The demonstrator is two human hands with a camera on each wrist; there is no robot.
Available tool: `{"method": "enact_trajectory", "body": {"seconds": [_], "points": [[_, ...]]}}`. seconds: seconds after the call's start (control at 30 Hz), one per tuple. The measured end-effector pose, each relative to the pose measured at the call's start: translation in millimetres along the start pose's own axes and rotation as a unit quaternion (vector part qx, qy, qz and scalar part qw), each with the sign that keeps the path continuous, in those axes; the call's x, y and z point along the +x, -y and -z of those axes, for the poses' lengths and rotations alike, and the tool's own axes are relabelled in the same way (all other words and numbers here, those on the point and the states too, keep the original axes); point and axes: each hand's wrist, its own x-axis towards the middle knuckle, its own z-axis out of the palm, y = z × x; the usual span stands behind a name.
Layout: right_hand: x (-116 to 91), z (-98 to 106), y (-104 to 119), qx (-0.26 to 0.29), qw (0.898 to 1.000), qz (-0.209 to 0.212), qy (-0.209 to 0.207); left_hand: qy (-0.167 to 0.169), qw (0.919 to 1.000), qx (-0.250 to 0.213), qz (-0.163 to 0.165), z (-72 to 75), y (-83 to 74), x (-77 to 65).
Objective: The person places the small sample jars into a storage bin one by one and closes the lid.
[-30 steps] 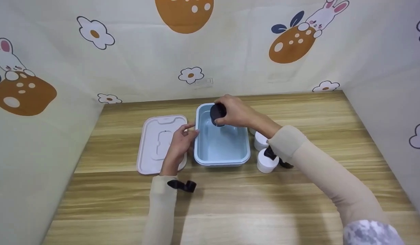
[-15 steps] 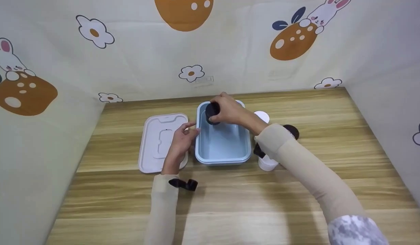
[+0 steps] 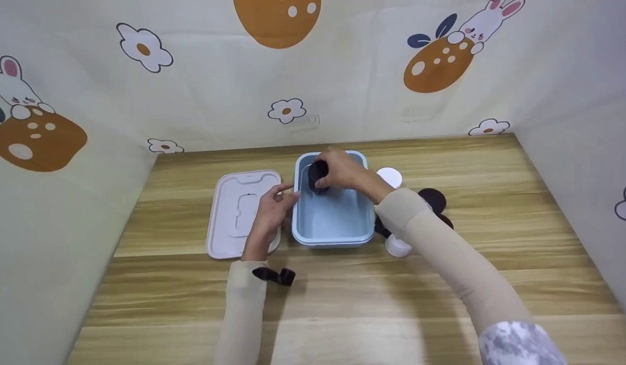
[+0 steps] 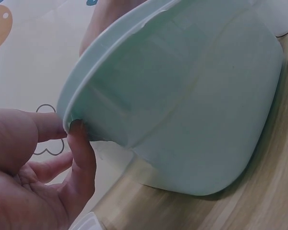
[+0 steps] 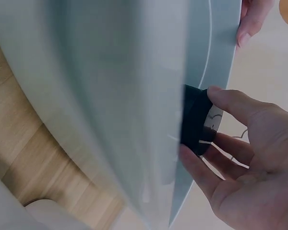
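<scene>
My right hand (image 3: 343,170) reaches over the far end of a light blue plastic bin (image 3: 334,240) and grips a small black round jar (image 3: 318,177). Thumb and fingers lie on opposite sides of that jar in the right wrist view, where a pale label patch shows and the bin's wall hides its lower part. On the bin's left side is my left hand (image 3: 273,208). Its thumb and a finger (image 4: 81,158) pinch the rim in the left wrist view. Inside, the visible bin floor is bare.
A pale rectangular lid (image 3: 222,218) lies left of the bin, partly under my left forearm. To the right stand white round jars (image 3: 390,177) and black round jars (image 3: 432,201), some hidden by my right sleeve (image 3: 434,243). A patterned cloth wall (image 3: 353,101) rises behind the table.
My right hand has shifted left and then lower into the bin with the black jar. The right forearm swung left, uncovering jars beside the bin. My left hand stayed on the rim.
</scene>
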Motion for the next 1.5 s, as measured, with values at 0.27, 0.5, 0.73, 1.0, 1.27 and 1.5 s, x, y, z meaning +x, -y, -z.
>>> {"method": "enact_trajectory", "body": {"seconds": [0.27, 0.5, 0.73, 1.0, 1.27, 1.5], "points": [[0, -5, -2, 0.007, 1.000, -0.018, 0.022, 0.005, 0.9999, -0.008, 0.006, -0.2, -0.8, 0.2], [2, -8, -4, -0.018, 0.999, 0.003, 0.027, 0.010, 0.9997, -0.019, -0.007, -1.6, 0.1, 1.2], [-2, -5, -3, 0.008, 1.000, 0.007, 0.023, 0.007, 0.9999, -0.013, 0.001, -1.9, -0.5, 2.1], [-9, 4, 10, 0.048, 0.998, 0.030, 0.009, -0.001, 1.0000, -0.006, 0.006, 1.6, -1.9, 0.3], [-22, 10, 9, 0.140, 0.989, 0.029, -0.042, -0.008, 0.9999, -0.009, -0.003, 1.6, 1.1, -0.8], [-43, 31, -4, 0.235, 0.966, 0.037, -0.098, -0.010, 0.9999, -0.008, -0.001, 1.7, 2.7, 0.3]]}}
